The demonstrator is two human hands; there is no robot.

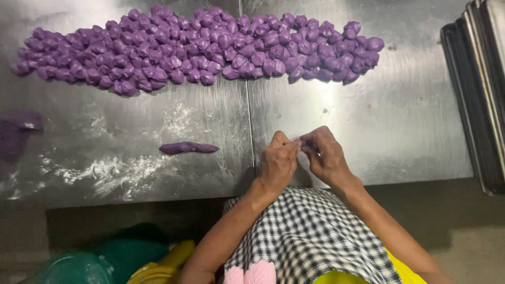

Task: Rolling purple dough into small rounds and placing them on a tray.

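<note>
Right now your left hand (pixel 278 164) and right hand (pixel 324 156) meet over the steel desk (pixel 400 115) — fingers pinched on a small purple dough bit (pixel 301 142) — shaping it, with the dough roll (pixel 188 148) lying just left.

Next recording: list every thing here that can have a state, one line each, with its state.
left hand: pinching a small purple dough bit
right hand: pinching the same bit
purple dough pieces: heaped in a long pile
dough log: lying flat, untouched
flour: scattered on the steel table
trays: stacked

Bare forearms, black-and-white checked apron (pixel 310 236) with pink fluffy trim, yellow garment beneath.
</note>
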